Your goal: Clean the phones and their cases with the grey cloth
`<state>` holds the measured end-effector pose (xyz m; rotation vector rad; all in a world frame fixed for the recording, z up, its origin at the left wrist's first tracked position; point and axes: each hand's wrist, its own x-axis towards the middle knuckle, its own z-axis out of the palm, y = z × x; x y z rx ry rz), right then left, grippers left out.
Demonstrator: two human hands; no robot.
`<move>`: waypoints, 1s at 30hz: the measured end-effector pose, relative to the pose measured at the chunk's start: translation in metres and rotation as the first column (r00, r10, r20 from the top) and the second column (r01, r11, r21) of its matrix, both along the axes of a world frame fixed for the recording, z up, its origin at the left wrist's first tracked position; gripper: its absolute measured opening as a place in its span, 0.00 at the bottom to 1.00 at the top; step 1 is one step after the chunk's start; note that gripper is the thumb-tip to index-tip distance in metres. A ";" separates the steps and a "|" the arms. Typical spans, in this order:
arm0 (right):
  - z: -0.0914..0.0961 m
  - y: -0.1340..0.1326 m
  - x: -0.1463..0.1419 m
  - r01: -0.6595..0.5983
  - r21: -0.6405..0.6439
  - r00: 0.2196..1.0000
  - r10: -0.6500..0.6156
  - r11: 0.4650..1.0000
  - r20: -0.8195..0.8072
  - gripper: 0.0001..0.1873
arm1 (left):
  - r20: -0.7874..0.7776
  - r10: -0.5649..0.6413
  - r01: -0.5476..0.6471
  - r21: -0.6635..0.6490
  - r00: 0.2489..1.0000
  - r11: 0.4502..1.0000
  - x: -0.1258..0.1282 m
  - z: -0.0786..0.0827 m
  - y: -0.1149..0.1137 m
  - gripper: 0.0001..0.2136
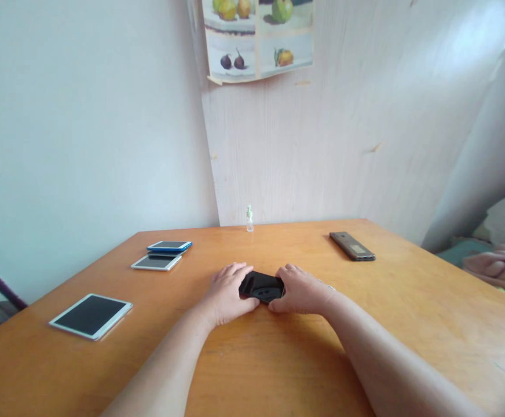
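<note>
A black smartphone [263,286] with a glossy, reflective screen lies face up near the middle of the wooden table [252,359]. My left hand [230,292] grips its left end, thumb at the near edge and fingers along the far side. On the right end, my right hand [298,289] holds it the same way. Both hands are closed around the ends, hiding them. Just behind my right wrist shows a thin pale edge [328,285] of something mostly hidden.
A white tablet [91,315] lies at near left. Farther back, a blue-edged device [169,246] overlaps another white tablet [157,262]. A small pump bottle [249,220] stands at the back edge. Back right lies a dark brown device [351,246], possibly a phone. Wall behind.
</note>
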<state>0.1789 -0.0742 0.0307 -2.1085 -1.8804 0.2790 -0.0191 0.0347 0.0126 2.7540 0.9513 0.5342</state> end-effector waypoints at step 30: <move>-0.005 0.016 -0.010 0.189 0.212 0.501 0.092 0.959 -0.860 0.12 | 0.225 0.097 -0.160 0.282 0.970 0.946 0.011 0.010 -0.019 0.30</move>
